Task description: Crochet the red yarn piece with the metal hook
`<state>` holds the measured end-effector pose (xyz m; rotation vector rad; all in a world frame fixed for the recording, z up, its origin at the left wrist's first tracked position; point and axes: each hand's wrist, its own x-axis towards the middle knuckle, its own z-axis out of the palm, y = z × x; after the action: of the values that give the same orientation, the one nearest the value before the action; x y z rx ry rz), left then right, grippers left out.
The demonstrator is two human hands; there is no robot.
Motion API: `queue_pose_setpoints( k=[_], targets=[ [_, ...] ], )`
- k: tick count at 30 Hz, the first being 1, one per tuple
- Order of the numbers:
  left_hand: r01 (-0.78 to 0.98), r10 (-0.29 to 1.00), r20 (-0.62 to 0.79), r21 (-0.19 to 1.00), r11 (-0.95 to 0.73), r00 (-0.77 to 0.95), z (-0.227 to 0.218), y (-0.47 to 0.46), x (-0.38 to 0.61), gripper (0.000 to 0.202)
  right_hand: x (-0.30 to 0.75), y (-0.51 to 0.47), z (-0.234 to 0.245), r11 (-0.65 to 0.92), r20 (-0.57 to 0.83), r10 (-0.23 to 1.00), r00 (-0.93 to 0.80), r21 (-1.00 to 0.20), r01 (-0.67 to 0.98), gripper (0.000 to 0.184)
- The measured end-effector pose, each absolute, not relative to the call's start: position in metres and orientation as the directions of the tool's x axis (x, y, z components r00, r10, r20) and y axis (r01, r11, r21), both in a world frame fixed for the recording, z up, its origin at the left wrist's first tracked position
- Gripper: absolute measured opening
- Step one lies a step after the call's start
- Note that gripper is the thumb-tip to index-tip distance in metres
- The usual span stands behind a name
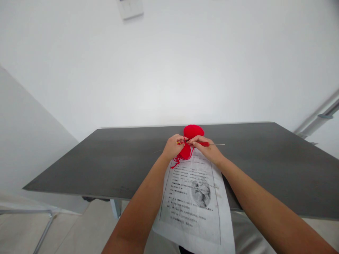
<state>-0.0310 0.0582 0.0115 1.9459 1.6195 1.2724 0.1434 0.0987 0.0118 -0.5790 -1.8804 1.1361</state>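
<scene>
Both hands meet near the back middle of the table. My left hand [173, 146] is closed, its fingers pinching a small red yarn piece [185, 152] that hangs below them. Something small and yellow shows at its fingertips, too tiny to name. My right hand [208, 150] is closed around a thin needle [219, 144], whose pale end sticks out to the right past a red section. The fingertips of both hands almost touch. Behind them rests a ball of red yarn [194, 131]. Loose red strands [176, 163] dangle under my left hand. Fingers hide the needle's other end.
A printed paper sheet [190, 211] with a round picture lies under the hands and hangs over the front edge of the dark grey table [119, 158]. A white wall [169, 70] stands directly behind the table. A metal pipe [328, 114] is at the right.
</scene>
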Motion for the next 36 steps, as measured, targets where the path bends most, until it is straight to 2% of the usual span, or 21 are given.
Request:
queue_pose_setpoints(
  k=[8, 18, 28, 36],
  targets=[
    [0.678, 0.898, 0.439, 0.672, -0.298, -0.040, 0.0169, 0.0551, -0.0279, 0.028, 0.1414, 0.0949, 0.0106, 0.630, 0.505, 0.661, -0.555, -0.775, 0.045, 0.014],
    [0.665, 0.881, 0.471, 0.669, -0.332, -0.034, 0.0185, 0.0544, -0.0279, 0.028, 0.1407, 0.0961, 0.0098, 0.560, 0.473, 0.697, -0.538, -0.829, -0.003, 0.017],
    [0.664, 0.872, 0.486, 0.673, -0.326, -0.065, 0.0188, 0.0538, -0.0280, 0.029, 0.1379, 0.0933, 0.0080, 0.728, 0.582, 0.603, -0.546, -0.681, 0.079, 0.014],
    [0.669, 0.854, 0.517, 0.655, -0.352, -0.058, 0.0198, 0.0526, -0.0274, 0.029, 0.1377, 0.0928, 0.0089, 0.711, 0.578, 0.615, -0.536, -0.701, 0.061, 0.018]
  ],
)
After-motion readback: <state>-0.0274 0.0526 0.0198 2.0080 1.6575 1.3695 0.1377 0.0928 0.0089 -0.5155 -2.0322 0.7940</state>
